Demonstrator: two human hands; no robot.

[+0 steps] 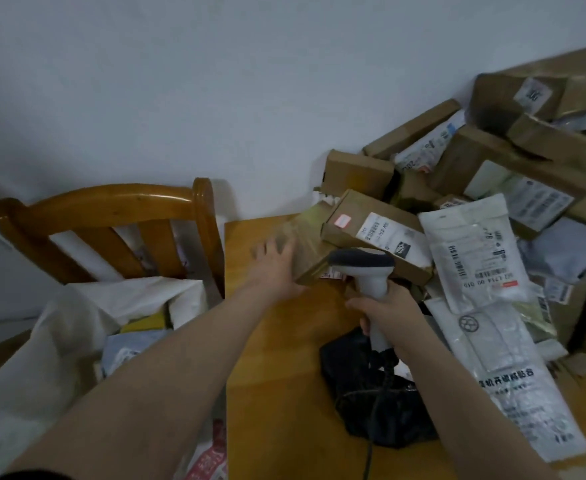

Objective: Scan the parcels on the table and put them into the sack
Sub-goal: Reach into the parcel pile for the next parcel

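A tape-wrapped brown cardboard parcel (310,242) lies at the near edge of the parcel pile on the wooden table (284,358). My left hand (277,268) lies flat against its left side, fingers spread. My right hand (385,315) grips the handle of a white and grey barcode scanner (364,268), whose head points at the boxes. Above it a long box (374,230) shows a white label. A white sack (76,327) stands open at the left below the table, holding several parcels.
A tall heap of cardboard boxes (513,157) and white mailer bags (475,251) fills the right side against the wall. A black bag (371,403) lies on the table under the scanner cable. A wooden chair (111,216) stands behind the sack.
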